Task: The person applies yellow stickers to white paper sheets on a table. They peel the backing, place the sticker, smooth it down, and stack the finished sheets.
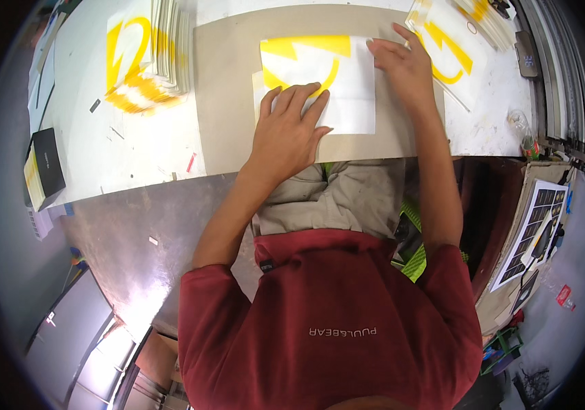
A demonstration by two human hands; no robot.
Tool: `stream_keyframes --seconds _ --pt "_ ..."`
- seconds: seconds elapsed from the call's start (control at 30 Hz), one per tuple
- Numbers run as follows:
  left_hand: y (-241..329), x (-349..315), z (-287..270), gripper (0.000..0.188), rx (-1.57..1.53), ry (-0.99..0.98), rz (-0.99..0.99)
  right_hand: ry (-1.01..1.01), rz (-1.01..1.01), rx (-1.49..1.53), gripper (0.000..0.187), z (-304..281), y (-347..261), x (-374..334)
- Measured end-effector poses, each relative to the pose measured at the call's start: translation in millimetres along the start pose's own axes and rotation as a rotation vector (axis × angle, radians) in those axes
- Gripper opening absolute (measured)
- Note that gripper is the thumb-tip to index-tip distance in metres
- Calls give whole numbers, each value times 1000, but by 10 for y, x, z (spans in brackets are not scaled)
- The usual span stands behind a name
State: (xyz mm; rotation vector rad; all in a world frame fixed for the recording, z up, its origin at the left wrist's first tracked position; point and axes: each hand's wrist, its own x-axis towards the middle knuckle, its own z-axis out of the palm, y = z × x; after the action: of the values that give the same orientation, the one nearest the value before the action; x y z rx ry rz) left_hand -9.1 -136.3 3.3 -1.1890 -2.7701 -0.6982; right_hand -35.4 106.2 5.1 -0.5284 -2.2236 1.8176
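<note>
A white sheet with yellow printed shapes (357,102) lies on a grey-brown board (227,82) in front of me. It looks folded; a paler edge shows past its left side, and I cannot tell whether it is paper or film. My left hand (289,126) rests on its lower left part, fingers spread and nearly flat. At the upper right corner is my right hand (403,68), fingers stretched and apart, the fingertips at the sheet's edge. A ring is on one of its fingers.
Tall stacks of similar yellow-and-white pieces (169,51) stand at the left. More printed pieces (442,51) lie at the right, near a clear bottle (521,124). A black box (48,167) is by the white table's (149,147) left edge. Metal rails (565,75) border the right.
</note>
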Motion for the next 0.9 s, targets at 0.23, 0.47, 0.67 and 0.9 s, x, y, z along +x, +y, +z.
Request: stream_keyframes --seconds 0.23,0.47,0.67,0.9 --pt "-121 38 -53 57 -34 -85 22 -574 -737 -747 73 -180 77 -516" --pt "-660 329 -360 126 175 -307 39 -612 -598 -1097 115 -221 -66 -169" --pt "-737 401 -346 147 196 -316 1 -527 -627 -1028 96 47 -85 -170" --pt "-729 365 -331 151 175 -309 -33 -302 -715 -964 67 585 199 -224"
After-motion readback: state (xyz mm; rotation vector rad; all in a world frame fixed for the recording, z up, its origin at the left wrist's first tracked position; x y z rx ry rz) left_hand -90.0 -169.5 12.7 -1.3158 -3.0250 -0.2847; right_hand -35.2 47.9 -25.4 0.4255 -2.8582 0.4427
